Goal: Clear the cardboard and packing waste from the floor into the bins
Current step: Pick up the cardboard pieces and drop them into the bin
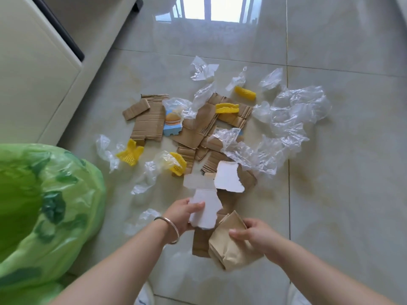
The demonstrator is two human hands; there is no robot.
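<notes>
My left hand [184, 213], with a silver bangle on the wrist, grips a torn white card piece [206, 213] held above the floor. My right hand [253, 235] grips a folded brown cardboard piece [229, 249] just beside it. A bin lined with a green bag [44, 208] stands at my left. Ahead on the tiles lie brown cardboard scraps [149, 122], another white card piece [228, 180], crumpled clear plastic [295, 115] and yellow foam netting [130, 154].
A white cabinet [33, 69] with a dark edge runs along the left. More clear plastic [141, 217] lies by my left forearm. A printed burger card [172, 124] sits among the cardboard. Glossy tiles extend to the right and toward the window reflection.
</notes>
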